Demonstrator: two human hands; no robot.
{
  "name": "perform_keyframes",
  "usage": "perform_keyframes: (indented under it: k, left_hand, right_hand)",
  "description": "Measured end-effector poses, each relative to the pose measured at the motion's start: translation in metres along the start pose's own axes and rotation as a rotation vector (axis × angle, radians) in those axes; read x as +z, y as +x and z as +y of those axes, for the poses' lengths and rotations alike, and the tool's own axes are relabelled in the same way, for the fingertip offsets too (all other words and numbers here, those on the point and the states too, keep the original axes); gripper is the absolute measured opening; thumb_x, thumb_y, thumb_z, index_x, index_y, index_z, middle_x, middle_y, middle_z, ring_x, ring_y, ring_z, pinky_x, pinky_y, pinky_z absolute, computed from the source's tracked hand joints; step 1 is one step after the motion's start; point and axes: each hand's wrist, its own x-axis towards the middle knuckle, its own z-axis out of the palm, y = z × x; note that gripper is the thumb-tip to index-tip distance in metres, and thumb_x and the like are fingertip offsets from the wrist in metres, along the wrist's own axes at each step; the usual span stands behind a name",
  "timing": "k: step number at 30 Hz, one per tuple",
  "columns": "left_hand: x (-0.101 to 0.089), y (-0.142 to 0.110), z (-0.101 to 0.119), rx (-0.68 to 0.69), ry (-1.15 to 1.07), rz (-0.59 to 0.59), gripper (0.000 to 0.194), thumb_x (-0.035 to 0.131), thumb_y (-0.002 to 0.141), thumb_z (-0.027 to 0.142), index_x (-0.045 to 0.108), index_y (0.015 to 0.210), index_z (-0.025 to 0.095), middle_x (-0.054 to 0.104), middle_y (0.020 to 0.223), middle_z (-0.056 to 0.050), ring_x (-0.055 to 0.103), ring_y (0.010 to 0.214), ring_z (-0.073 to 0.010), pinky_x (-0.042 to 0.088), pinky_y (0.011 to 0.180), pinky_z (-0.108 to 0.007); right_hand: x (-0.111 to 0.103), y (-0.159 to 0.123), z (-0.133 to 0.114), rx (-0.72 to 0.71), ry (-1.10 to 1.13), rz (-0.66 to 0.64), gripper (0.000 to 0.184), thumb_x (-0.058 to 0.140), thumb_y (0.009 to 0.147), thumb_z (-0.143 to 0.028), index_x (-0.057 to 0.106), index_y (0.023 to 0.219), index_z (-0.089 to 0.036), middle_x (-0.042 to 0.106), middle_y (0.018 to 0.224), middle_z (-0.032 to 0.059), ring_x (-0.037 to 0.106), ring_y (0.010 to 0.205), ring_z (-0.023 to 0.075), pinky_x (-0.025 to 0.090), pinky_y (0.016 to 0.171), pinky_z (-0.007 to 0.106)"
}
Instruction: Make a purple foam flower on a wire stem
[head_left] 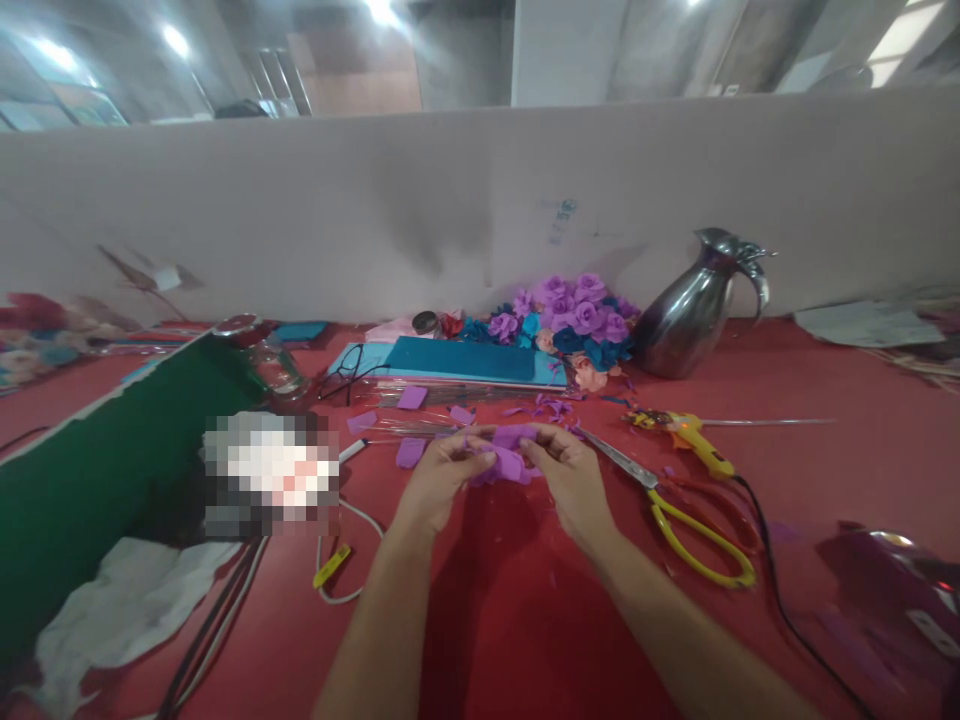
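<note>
Both my hands meet over the middle of the red table, with purple paper (508, 466) between them. My left hand (444, 478) pinches the paper's left side between thumb and fingers. On the other side, my right hand (568, 475) grips the paper too, thumb pressed on top. Just behind lie several cut purple paper pieces (412, 398) and a bundle of thin clear sticks (405, 427). To the right of my right hand rest scissors (660, 490) with yellow handles, and beyond them a yellow glue gun (697, 445) with its cord.
A heap of purple, blue and peach paper flowers (585, 315) stands at the back beside a tilted-looking metal jug (686, 310). Teal paper sheets (465, 361) and glasses (352, 373) lie behind my hands. A green partition (112, 470) borders the left; cables (217, 620) run near it.
</note>
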Motion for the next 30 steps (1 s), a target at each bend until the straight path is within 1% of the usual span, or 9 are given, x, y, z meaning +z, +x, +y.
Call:
perform_keyframes:
  k: [3, 5, 12, 17, 22, 24, 26, 28, 30]
  left_hand:
    - [0.002, 0.003, -0.008, -0.033, -0.026, 0.039, 0.018, 0.083, 0.053, 0.023, 0.069, 0.062, 0.015, 0.063, 0.062, -0.001, 0.05, 0.053, -0.0083, 0.038, 0.052, -0.02]
    - [0.004, 0.004, -0.011, -0.038, -0.045, 0.063, 0.021, 0.083, 0.052, 0.024, 0.069, 0.063, 0.014, 0.06, 0.056, 0.001, 0.046, 0.048, -0.0068, 0.035, 0.049, -0.02]
    - [0.006, 0.006, -0.01, 0.045, 0.022, 0.083, 0.016, 0.078, 0.06, 0.024, 0.071, 0.07, 0.013, 0.067, 0.066, -0.003, 0.058, 0.06, -0.0116, 0.045, 0.062, -0.024]
    - [0.007, 0.007, -0.013, 0.02, -0.027, 0.177, 0.045, 0.081, 0.054, 0.02, 0.07, 0.097, 0.015, 0.068, 0.07, -0.002, 0.061, 0.063, -0.0133, 0.046, 0.063, -0.025]
    - [0.005, 0.005, -0.011, 0.01, 0.085, 0.103, 0.022, 0.076, 0.061, 0.025, 0.072, 0.077, 0.011, 0.068, 0.069, -0.006, 0.058, 0.062, -0.0147, 0.044, 0.063, -0.028]
    - [-0.004, 0.003, -0.005, 0.042, 0.182, 0.194, 0.018, 0.077, 0.058, 0.025, 0.072, 0.07, 0.012, 0.067, 0.065, -0.003, 0.056, 0.061, -0.0136, 0.043, 0.064, -0.027]
    - [-0.018, 0.0, 0.005, 0.077, 0.228, 0.363, 0.02, 0.078, 0.053, 0.026, 0.072, 0.069, 0.015, 0.067, 0.066, -0.001, 0.057, 0.064, -0.013, 0.043, 0.067, -0.026]
    - [-0.035, -0.005, 0.02, 0.094, 0.177, 0.518, 0.026, 0.079, 0.051, 0.03, 0.071, 0.071, 0.015, 0.066, 0.064, 0.001, 0.056, 0.061, -0.0113, 0.041, 0.063, -0.024]
    - [-0.052, -0.011, 0.034, 0.134, 0.097, 0.621, 0.031, 0.081, 0.047, 0.031, 0.068, 0.071, 0.015, 0.061, 0.058, 0.004, 0.049, 0.052, -0.0077, 0.036, 0.053, -0.02]
  right_hand:
    - [0.002, -0.002, -0.001, 0.022, -0.043, 0.003, 0.013, 0.068, 0.068, -0.029, 0.072, 0.077, -0.022, 0.068, 0.068, -0.0002, 0.055, 0.061, 0.0147, 0.045, 0.061, 0.028]
    - [0.003, -0.003, -0.001, 0.037, -0.038, -0.009, 0.012, 0.068, 0.066, -0.028, 0.073, 0.076, -0.022, 0.067, 0.065, -0.0006, 0.053, 0.058, 0.0143, 0.044, 0.057, 0.028]
    - [0.005, -0.006, -0.002, 0.026, -0.023, -0.07, 0.013, 0.066, 0.073, -0.031, 0.074, 0.077, -0.022, 0.063, 0.061, -0.0016, 0.053, 0.056, 0.0137, 0.042, 0.054, 0.026]
    - [0.004, -0.006, 0.0, 0.04, -0.014, -0.09, 0.018, 0.063, 0.078, -0.037, 0.071, 0.075, -0.022, 0.063, 0.063, -0.0011, 0.054, 0.058, 0.014, 0.042, 0.055, 0.025]
    - [0.004, -0.006, 0.005, 0.013, -0.139, -0.124, 0.013, 0.067, 0.073, -0.033, 0.068, 0.077, -0.02, 0.064, 0.062, -0.0015, 0.056, 0.057, 0.0143, 0.044, 0.057, 0.026]
    - [0.002, -0.003, 0.009, 0.011, -0.203, -0.123, 0.016, 0.064, 0.075, -0.035, 0.067, 0.081, -0.02, 0.066, 0.064, -0.0005, 0.058, 0.058, 0.0153, 0.044, 0.057, 0.027]
    - [0.001, 0.004, 0.013, -0.016, -0.319, -0.13, 0.019, 0.06, 0.077, -0.035, 0.067, 0.087, -0.02, 0.07, 0.073, 0.002, 0.062, 0.064, 0.0174, 0.047, 0.062, 0.029]
    - [0.001, 0.016, 0.015, -0.103, -0.531, -0.166, 0.017, 0.057, 0.079, -0.029, 0.068, 0.088, -0.02, 0.072, 0.084, 0.0044, 0.064, 0.075, 0.0193, 0.047, 0.072, 0.033]
    - [0.006, 0.029, 0.016, -0.231, -0.8, -0.244, 0.016, 0.056, 0.079, -0.02, 0.069, 0.087, -0.02, 0.072, 0.09, 0.0058, 0.062, 0.086, 0.0206, 0.044, 0.082, 0.035]
